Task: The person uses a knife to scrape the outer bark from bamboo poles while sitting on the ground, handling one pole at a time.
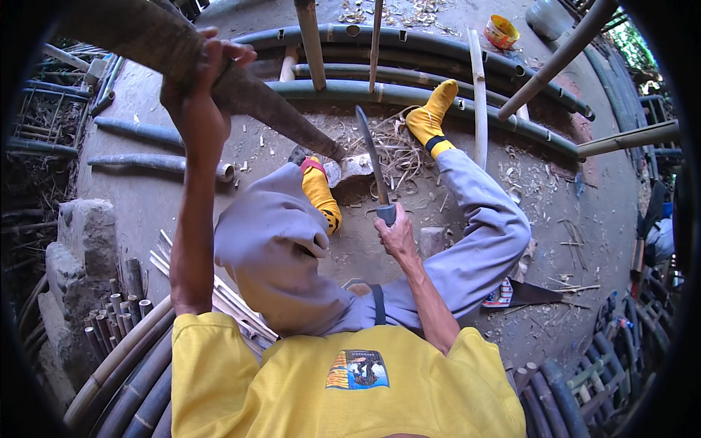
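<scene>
The left hand (198, 87) is raised high and clasps a thick pole (274, 113), its fingers bent over the upper side; the pole slants from the upper left down to the ground (146, 212), where its lower end comes to a pale block (355, 169); whether the two touch I cannot tell. The right hand (396, 232) is clenched around the dark handle of a long knife (371, 150), held above the middle of the ground between the spread legs; the blade points away from the body, tip toward the ground's far edge, and appears just to the right of the pole's lower end.

Thin shavings (401, 160) lie beyond the block; the left foot, in a yellow sock (318, 193) with a red band, is near the block, the other foot farther right; long bamboo poles (409, 93) cross the far part of the ground, with a yellow-and-red tub (502, 31) beyond them; two shorter bamboo lengths (153, 162) lie toward the left edge, near a rough grey stone (80, 248).
</scene>
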The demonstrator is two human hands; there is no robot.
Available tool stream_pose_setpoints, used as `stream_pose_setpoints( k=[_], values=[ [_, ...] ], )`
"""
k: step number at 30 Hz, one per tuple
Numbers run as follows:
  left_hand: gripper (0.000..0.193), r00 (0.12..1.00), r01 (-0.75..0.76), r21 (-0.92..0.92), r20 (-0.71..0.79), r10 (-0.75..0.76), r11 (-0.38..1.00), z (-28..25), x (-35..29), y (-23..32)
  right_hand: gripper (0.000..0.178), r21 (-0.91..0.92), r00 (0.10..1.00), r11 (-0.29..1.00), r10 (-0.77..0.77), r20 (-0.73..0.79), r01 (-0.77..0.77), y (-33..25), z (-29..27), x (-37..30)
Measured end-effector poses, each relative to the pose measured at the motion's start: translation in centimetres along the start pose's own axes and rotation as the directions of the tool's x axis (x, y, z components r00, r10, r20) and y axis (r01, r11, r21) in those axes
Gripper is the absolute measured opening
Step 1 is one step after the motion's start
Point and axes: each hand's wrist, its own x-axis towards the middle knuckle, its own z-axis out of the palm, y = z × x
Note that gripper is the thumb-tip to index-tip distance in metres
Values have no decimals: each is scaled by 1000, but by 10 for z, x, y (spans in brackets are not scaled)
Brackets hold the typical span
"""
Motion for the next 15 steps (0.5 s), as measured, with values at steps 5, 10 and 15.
stream_pose_setpoints(
  k=[5,10,15],
  values=[
    [18,1000,18,-132,19,-16,991,14,11,31,41,51,999,998,43,16,-44,-23,-12,-20],
    [16,997,34,96,59,-40,995,19,-10,3,44,74,998,997,-37,51,34,-55,-15,-25],
    [19,987,-33,25,155,29,999,34,-9,7,40,226,970,947,-240,31,227,-110,-22,-26]
  ],
)
